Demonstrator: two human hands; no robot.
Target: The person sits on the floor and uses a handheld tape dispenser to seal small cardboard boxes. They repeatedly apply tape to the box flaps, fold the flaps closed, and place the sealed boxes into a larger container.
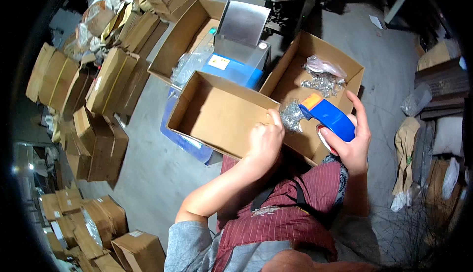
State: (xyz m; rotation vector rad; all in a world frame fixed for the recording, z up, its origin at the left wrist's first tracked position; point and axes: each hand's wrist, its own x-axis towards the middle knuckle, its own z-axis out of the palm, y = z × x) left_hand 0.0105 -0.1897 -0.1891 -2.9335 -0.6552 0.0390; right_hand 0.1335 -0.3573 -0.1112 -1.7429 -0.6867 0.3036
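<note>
My right hand point(355, 146) is wrapped round a blue tape dispenser point(336, 120) with an orange and yellow front part. It is held over the near right side of a long cardboard tray point(313, 146). Inside that tray lie small clear plastic bags of shiny metal pieces point(291, 116) and a pinkish plastic bag point(325, 68). My left hand point(266, 138) is closed, its fingers curled at the right end of a shallow cardboard box point(221, 114). Only the bare bottom of that box shows. Whatever those fingers hold, if anything, is hidden.
A blue machine point(234, 70) with a grey raised panel stands behind the shallow box. Another cardboard tray point(170, 50) with clear plastic bags lies beyond it to the left. Stacked cartons point(116, 82) line the left side; bundles and sacks point(406, 148) lie at the right.
</note>
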